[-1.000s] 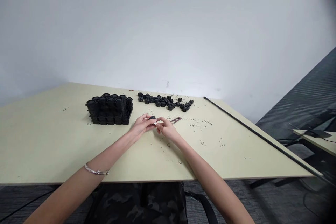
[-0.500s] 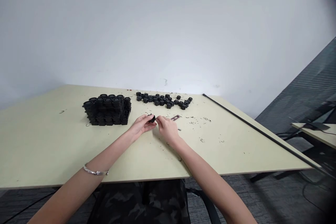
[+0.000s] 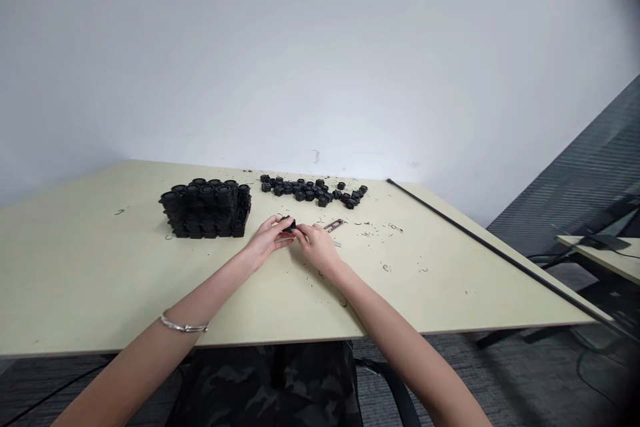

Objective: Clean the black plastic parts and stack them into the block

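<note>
My left hand (image 3: 267, 240) pinches a small black round part (image 3: 289, 225) just above the pale table (image 3: 100, 280). My right hand (image 3: 317, 245) meets it from the right, fingers closed on a thin tool whose tip shows at its right side and touching the same part. A block of stacked black parts (image 3: 206, 209) stands to the left of my hands. Behind them lies a loose scatter of small black parts (image 3: 313, 191). A small metal tool (image 3: 333, 225) lies on the table just right of my right hand.
Tiny dark shavings (image 3: 385, 267) litter the table right of my hands. A long black rod (image 3: 480, 240) runs along the right table edge. Another desk with a dark device (image 3: 600, 243) stands at far right. A bracelet (image 3: 183, 327) is on my left wrist.
My hands stayed together on the small part with slight finger movement. The view shifted a little, so the table things sit slightly higher and left.
</note>
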`<state>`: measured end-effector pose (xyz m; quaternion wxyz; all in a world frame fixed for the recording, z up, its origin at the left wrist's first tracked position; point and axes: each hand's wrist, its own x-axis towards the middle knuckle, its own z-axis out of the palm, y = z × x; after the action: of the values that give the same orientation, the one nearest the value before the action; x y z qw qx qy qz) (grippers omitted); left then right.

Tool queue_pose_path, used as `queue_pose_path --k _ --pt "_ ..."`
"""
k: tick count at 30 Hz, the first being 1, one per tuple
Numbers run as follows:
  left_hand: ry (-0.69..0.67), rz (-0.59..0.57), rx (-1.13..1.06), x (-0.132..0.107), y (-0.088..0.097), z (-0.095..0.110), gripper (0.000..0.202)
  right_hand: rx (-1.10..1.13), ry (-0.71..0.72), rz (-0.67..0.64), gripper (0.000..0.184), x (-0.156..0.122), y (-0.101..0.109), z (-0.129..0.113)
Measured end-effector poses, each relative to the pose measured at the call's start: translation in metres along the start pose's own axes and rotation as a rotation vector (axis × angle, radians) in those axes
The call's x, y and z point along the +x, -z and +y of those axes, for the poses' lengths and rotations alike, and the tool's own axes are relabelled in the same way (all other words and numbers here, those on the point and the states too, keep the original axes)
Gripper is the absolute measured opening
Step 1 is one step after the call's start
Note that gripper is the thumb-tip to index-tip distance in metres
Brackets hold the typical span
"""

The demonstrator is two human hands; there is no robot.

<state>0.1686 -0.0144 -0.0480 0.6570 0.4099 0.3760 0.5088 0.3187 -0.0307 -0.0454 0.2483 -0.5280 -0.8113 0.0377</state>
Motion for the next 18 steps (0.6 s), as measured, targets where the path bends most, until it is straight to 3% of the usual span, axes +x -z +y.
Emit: queue_pose_path --k 8,18 --pt "-0.076 0.022 0.073 0.0014 0.0007 -0.0003 0.040 0.198 -0.077 -0.026 0.026 0.0019 0.0063 -0.0003" --pt "-0.077 0.024 0.088 0.0029 0.0013 -0.0002 0.037 0.037 -0.122 -0.010 0.028 -0.0006 0.0081 -0.0080"
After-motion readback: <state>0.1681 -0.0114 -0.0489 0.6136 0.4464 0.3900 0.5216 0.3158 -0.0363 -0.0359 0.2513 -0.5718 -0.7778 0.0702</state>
